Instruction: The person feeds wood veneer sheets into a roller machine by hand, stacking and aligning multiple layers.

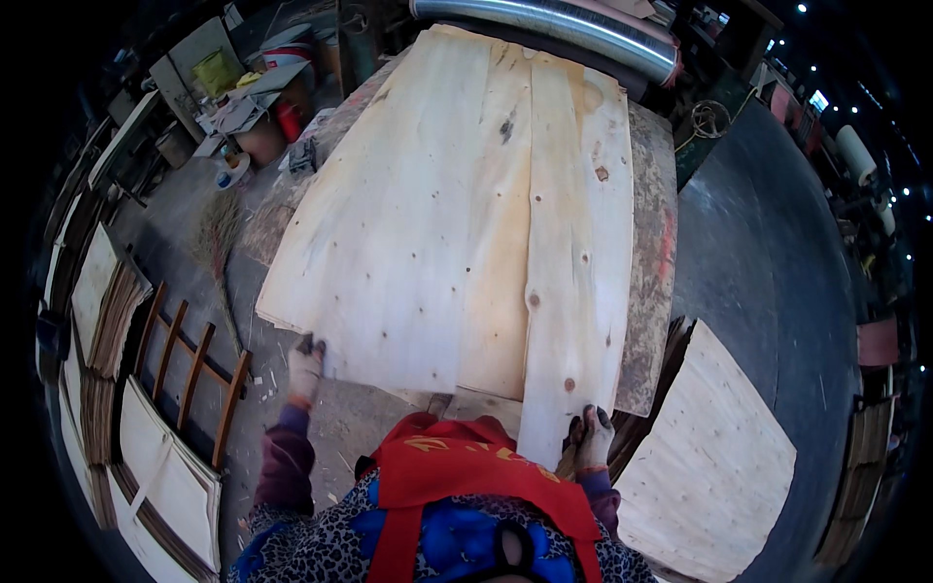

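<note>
Wide, pale wood veneer sheets (389, 223) with small dark knots lie across the worktable in front of me. My left hand (305, 367), in a light glove with dark fingertips, grips the near left edge of the wide sheet. A narrower veneer strip (564, 301) runs lengthwise on the right, its near end jutting past the other sheets toward my body. My right hand (594, 442), gloved likewise, is closed on the strip's near right edge. Part of its fingers is hidden at the wood.
A metal roller (544, 21) spans the table's far end. The stained table board (653, 262) shows on the right. A veneer stack (714, 457) stands low at my right. At left are a wooden rack (199, 369), a twig broom (222, 243), more stacks (170, 457) and a red container (290, 120).
</note>
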The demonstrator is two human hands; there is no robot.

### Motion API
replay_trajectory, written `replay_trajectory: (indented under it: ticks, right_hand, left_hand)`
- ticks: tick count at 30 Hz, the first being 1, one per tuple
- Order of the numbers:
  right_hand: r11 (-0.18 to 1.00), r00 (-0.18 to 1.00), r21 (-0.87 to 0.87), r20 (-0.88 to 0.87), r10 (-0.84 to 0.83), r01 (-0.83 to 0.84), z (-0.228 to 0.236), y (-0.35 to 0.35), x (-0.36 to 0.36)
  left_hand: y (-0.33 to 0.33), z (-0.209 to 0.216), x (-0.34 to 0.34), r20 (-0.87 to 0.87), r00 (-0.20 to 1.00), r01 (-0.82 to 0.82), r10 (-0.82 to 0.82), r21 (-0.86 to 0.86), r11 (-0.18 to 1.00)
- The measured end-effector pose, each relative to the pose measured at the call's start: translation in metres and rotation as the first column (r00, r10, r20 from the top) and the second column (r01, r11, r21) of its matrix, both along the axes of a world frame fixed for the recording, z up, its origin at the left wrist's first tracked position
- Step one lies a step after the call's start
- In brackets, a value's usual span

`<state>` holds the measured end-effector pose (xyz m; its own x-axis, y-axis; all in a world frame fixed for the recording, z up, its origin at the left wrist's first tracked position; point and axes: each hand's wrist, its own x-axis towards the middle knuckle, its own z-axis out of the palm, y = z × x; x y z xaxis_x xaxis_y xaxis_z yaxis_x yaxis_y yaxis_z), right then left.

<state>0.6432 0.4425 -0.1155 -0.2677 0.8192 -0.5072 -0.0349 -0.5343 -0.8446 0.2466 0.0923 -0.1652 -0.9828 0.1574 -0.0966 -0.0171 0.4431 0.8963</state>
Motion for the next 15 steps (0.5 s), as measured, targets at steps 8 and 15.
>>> replay_trajectory:
  ticks: [8, 15]
  right_hand:
    - [0.999, 0.998, 0.036, -0.058, 0.004, -0.002, 0.017, 0.009, -0.094]
    - [0.992, 0.97, -0.059, -0.211, -0.12, 0.11, 0.027, -0.017, -0.144]
  left_hand:
    - [0.025, 0.092, -0.171, 0.039, 0.998, 0.054, -0.05, -0.081, 0.995]
    - [0.025, 0.122, -0.192, 0.174, 0.98, 0.092, -0.097, 0.037, 0.995]
